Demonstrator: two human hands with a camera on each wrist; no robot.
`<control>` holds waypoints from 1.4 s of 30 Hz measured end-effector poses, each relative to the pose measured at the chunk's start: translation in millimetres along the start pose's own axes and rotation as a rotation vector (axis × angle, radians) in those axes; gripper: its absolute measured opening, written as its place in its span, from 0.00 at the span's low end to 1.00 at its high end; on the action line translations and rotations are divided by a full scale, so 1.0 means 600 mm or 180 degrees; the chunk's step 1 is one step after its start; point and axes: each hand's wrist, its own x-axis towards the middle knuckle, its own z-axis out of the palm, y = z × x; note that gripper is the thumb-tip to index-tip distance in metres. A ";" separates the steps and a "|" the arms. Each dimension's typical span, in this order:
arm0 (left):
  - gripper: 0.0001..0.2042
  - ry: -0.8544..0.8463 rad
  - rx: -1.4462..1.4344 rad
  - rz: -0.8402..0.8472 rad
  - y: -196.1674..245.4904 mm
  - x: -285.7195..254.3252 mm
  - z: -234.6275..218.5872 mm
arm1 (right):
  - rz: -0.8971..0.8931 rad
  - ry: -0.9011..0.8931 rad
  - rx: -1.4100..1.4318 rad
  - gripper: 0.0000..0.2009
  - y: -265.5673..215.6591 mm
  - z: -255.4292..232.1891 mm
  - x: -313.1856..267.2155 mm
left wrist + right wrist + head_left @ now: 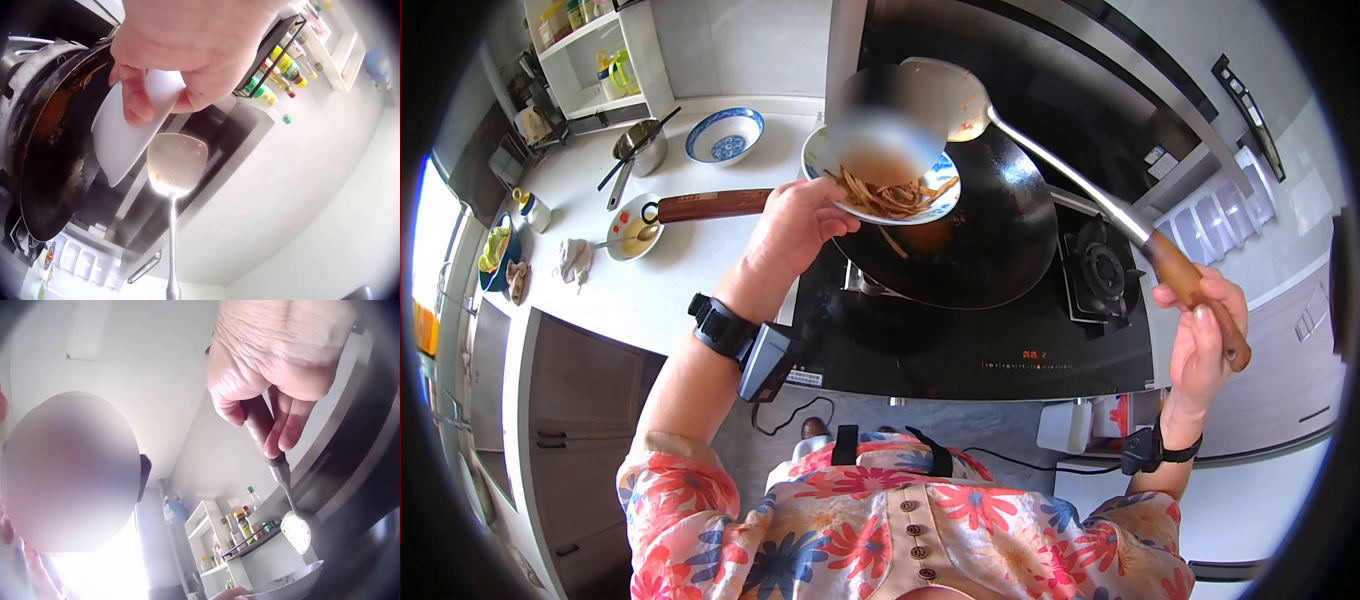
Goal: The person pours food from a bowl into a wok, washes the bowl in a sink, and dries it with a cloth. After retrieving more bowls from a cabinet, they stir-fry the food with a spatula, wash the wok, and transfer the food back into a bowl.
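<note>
My left hand [792, 228] grips the rim of a blue-and-white bowl [948, 205] above the near-left part of a dark wok [1000, 240]. Brown strips of food [890, 198] lie in the bowl, and one strip hangs below it. My right hand [1205, 330] holds the wooden handle of a metal spatula [1075, 178], whose blade is raised beyond the bowl. In the left wrist view the bowl [125, 140] tilts beside the spatula blade [177, 164]. The right wrist view shows my fingers round the handle [259, 422]. A blur hides part of the bowl.
The wok's wooden handle [710, 205] points left over the white counter [700, 240]. There, a small bowl with a spoon [636, 232], an empty patterned bowl [725, 137], a pot [643, 150] and a cloth [574, 260] stand or lie. A second burner [1103, 265] is at the right.
</note>
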 end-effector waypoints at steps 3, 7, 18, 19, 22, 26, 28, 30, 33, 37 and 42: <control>0.10 0.0106 -0.0016 -0.0034 0.002 -0.007 -0.010 | 0.0372 0.0425 0.0201 0.12 0.018 -0.022 0.010; 0.10 0.0097 -0.0138 0.0112 0.014 -0.037 -0.038 | 0.0842 0.0369 0.0282 0.11 0.089 -0.013 0.024; 0.11 0.0421 -0.0309 0.0556 0.054 -0.155 -0.120 | 0.0104 -0.1815 -0.0861 0.07 0.109 0.087 0.095; 0.11 0.0427 -0.0315 0.0553 0.053 -0.164 -0.124 | -0.0041 -0.2027 -0.0979 0.07 0.092 0.085 0.100; 0.10 0.0395 -0.0407 0.0513 0.052 -0.191 -0.143 | 0.0167 -0.2178 -0.0874 0.07 0.058 0.065 0.113; 0.11 0.0609 -0.0221 0.0464 0.051 -0.214 -0.144 | 0.0563 -0.1836 -0.0491 0.07 0.032 0.059 0.129; 0.10 0.0736 -0.0235 0.0510 0.042 -0.213 -0.142 | 0.0776 -0.1606 -0.0087 0.08 0.026 0.049 0.145; 0.10 0.0724 -0.0218 0.0501 0.037 -0.212 -0.141 | 0.0834 -0.1664 0.0070 0.09 0.030 0.039 0.162; 0.10 0.0601 -0.0198 0.0454 0.034 -0.210 -0.137 | 0.1097 -0.1745 -0.0021 0.09 0.045 0.054 0.172; 0.10 0.0575 -0.0177 0.0435 0.029 -0.213 -0.136 | 0.1384 -0.1403 -0.0383 0.10 0.104 0.028 0.188; 0.11 0.0509 -0.0160 0.0380 0.021 -0.227 -0.157 | 0.1999 -0.0529 -0.0504 0.13 0.160 -0.125 0.228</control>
